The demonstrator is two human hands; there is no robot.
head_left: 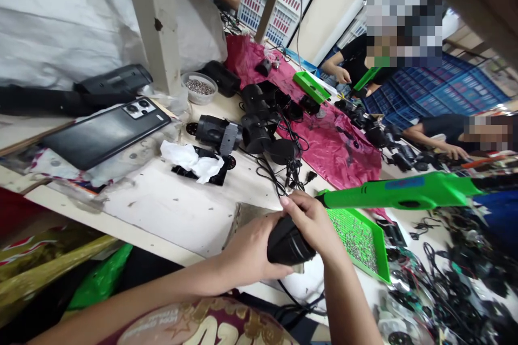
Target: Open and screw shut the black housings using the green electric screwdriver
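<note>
A black cylindrical plastic housing is held between both hands, tilted, close in front of my body. My left hand wraps round its left side and underside, with the thumb below. My right hand grips its top and right side, fingers bent over the upper end. A black cable hangs under the housing. Just beyond my right hand is the tip of a green electric screwdriver, lying across the view. Below that tool stands a green tray of small screws.
A phone lies at the left. Beyond are a tub of screws, white tissue and black housings with cables. Tangled wires and parts cover the right. Across the table, co-workers' hands handle parts. A post rises at left.
</note>
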